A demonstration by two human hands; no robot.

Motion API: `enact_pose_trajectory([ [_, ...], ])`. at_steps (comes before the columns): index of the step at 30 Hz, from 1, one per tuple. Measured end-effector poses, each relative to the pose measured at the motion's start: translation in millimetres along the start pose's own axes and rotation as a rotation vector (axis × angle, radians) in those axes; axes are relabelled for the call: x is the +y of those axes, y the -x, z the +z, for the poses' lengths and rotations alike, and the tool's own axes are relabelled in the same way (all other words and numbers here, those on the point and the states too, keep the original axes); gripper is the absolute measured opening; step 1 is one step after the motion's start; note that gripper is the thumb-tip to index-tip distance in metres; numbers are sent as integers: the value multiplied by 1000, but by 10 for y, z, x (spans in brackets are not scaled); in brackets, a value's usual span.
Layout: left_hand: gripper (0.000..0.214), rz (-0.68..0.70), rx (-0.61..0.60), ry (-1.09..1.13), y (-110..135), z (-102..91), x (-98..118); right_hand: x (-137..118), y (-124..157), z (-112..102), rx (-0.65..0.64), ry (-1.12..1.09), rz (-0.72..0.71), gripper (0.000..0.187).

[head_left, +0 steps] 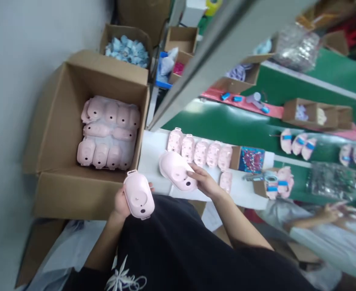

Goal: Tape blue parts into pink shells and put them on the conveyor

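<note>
Left hand (pixel 122 202) cradles pale-pink oval plastic shell (pixel 138 194) beside brown cardboard box (pixel 77 194), likely keeping its face clear; right hand (pixel 206 182) grips pale-pink domed plastic shell (pixel 174 167) by one end over white-covered counter (pixel 151 150).

1. Handheld shells (pixel 138 196) gleam softly, their smooth surfaces resembling moulded plastic.
2. Plain, matt cardboard forms the large carton (pixel 77 198).
3. A clear bag (pixel 297 48) glints, its glossy plastic film crinkled.
4. A black shirt (pixel 172 246) shows soft, matt cloth.
5. The green worktop (pixel 241 129) looks smooth, with a faint sheen.
</note>
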State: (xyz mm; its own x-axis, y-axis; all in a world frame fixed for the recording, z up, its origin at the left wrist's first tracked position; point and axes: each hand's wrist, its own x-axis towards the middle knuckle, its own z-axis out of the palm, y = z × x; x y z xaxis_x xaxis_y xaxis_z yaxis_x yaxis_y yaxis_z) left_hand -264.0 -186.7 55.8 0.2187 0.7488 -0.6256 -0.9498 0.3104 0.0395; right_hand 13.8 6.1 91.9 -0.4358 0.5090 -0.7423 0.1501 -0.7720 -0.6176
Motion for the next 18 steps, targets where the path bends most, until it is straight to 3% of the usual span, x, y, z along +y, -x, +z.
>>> enact_pose_trajectory([
  [3, 87, -135, -29, -92, -220, 383, -122, 541, 394, -715, 216, -222, -19, 45],
  [5, 89, -209, -26, -176, -307, 653, -263, 937, 560, -1041, 310, -353, -42, 45],
  [10, 86, -307, 30, -414, -351, 1192, -778, 1686, 772, -1463, 361, -573, -128, 44],
  [14, 81, -256, 50, -606, -500, 1249, -1225, 2034, 808, -1718, 315, -653, -190, 44],
  [18, 62, -96, 235, -1071, -1099, 982, -1704, 2262, 753, -2064, 330, -497, -284, 50],
])
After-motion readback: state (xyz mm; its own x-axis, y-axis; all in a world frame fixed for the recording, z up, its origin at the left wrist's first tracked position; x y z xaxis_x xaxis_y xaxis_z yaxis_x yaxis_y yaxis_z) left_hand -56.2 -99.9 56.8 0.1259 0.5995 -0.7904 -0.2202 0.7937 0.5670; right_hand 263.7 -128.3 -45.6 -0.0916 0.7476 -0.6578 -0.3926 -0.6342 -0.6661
